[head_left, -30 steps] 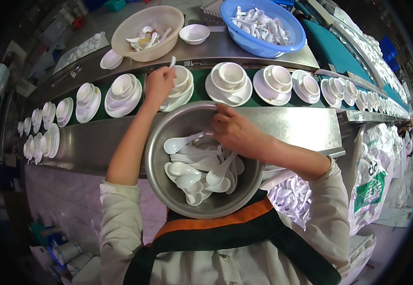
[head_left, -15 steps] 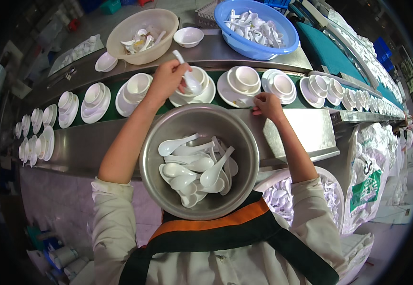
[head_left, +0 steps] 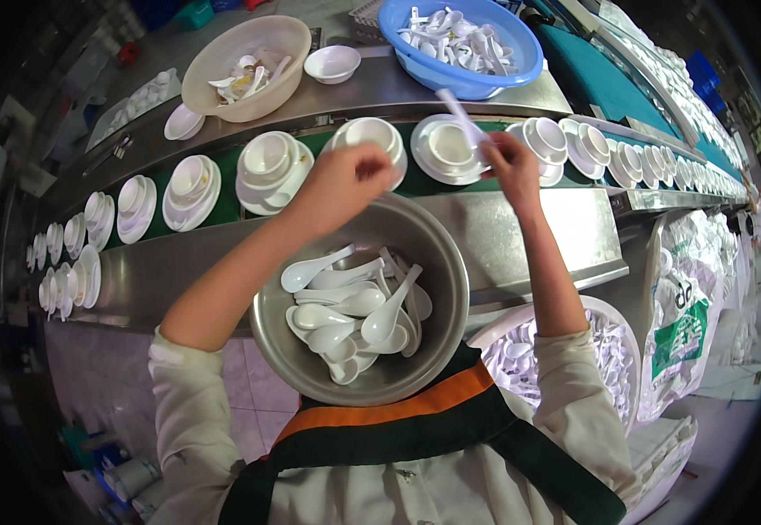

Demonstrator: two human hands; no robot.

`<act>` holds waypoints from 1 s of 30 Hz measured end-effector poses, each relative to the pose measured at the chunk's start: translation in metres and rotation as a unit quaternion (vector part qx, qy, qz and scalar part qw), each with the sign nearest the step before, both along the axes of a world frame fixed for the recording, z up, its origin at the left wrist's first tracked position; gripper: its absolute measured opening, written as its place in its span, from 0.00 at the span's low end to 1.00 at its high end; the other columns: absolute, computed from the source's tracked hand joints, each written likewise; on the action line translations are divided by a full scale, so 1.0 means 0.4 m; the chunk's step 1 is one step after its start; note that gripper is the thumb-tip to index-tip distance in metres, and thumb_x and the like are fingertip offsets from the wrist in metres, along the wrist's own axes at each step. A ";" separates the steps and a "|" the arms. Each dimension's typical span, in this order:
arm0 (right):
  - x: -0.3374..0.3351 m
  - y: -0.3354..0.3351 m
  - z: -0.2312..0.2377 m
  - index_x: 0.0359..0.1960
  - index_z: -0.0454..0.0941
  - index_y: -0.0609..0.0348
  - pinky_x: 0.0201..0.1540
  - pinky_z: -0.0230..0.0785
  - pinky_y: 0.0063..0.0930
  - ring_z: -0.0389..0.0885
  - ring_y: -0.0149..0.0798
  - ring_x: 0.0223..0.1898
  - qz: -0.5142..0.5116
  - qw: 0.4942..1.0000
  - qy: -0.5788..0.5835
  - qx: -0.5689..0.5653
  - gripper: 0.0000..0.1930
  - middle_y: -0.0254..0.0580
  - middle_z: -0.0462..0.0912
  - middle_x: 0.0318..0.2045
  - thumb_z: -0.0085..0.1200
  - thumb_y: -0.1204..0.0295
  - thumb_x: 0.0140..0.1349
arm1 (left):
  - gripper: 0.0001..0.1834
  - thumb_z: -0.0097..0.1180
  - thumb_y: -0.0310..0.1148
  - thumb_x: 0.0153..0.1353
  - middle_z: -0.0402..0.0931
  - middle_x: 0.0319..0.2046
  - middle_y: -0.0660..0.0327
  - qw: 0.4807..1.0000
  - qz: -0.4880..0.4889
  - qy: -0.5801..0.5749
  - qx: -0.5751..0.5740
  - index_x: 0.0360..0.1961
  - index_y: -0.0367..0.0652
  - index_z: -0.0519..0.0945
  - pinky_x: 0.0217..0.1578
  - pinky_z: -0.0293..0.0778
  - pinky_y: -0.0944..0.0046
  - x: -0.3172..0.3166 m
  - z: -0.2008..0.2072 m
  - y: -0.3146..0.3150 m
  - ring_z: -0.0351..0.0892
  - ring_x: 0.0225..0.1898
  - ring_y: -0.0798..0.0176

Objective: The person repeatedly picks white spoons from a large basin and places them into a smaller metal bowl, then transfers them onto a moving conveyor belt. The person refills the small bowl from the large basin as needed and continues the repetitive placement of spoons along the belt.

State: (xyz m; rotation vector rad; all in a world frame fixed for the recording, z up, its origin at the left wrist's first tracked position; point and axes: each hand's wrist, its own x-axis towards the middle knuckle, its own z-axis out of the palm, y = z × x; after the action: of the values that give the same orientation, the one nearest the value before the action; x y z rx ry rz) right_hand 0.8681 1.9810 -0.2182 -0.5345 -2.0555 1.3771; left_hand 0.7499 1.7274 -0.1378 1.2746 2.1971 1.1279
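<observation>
White soup spoons [head_left: 389, 315] lie heaped in a steel basin [head_left: 446, 280] in front of my body. Between the fingers of my right hand [head_left: 513, 171] is a white soup spoon [head_left: 461, 115], tilted up to the left and blurred, over a stack of a plate and bowls [head_left: 451, 146]. My left hand [head_left: 345, 188] hovers above the basin's far rim, partly covering another dish stack [head_left: 370, 133]. Its fingers look curled but are smeared by motion; no spoon shows in them. The stack to its left [head_left: 268, 157] has a spoon [head_left: 286, 197] lying on it.
Dish stacks line the green belt [head_left: 230, 208] across the view. Beyond it stand a beige basin [head_left: 201, 87] with some spoons, a small white bowl [head_left: 332, 63] and a blue basin [head_left: 389, 48] full of spoons. A white tub [head_left: 630, 346] of spoons stands at the right.
The dish stacks have shifted left along the belt. My left hand has drawn back from a stack and no longer shows a spoon. My right hand has risen with a spoon.
</observation>
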 end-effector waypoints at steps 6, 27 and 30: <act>-0.007 0.138 -0.169 0.37 0.79 0.66 0.32 0.72 0.37 0.80 0.49 0.26 -0.027 0.976 -0.120 0.181 0.12 0.52 0.80 0.28 0.56 0.69 0.56 | 0.10 0.60 0.37 0.50 0.78 0.22 0.56 0.936 -0.190 0.110 -0.274 0.25 0.40 0.80 0.29 0.72 0.60 0.119 -0.125 0.002 0.78 0.25 0.57; 0.182 0.322 -0.080 0.36 0.80 0.57 0.34 0.72 0.33 0.80 0.44 0.32 0.066 0.933 -0.142 0.324 0.12 0.42 0.81 0.30 0.58 0.64 0.53 | 0.11 0.57 0.33 0.55 0.78 0.25 0.51 0.991 0.020 0.106 -0.079 0.32 0.33 0.77 0.30 0.76 0.59 0.223 -0.073 0.344 0.80 0.30 0.58; 0.183 0.375 -0.154 0.30 0.79 0.54 0.35 0.73 0.37 0.79 0.43 0.33 0.040 0.885 -0.174 0.429 0.12 0.42 0.79 0.27 0.57 0.60 0.53 | 0.10 0.58 0.32 0.50 0.78 0.24 0.50 0.924 -0.076 0.236 -0.289 0.31 0.36 0.78 0.33 0.74 0.54 0.293 -0.115 0.355 0.80 0.30 0.51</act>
State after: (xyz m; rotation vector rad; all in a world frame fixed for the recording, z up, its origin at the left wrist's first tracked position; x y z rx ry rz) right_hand 0.9411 2.1311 -0.2800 -0.3058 -2.7128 0.2898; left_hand 0.8672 1.8693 -0.1839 1.4938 2.4299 0.0683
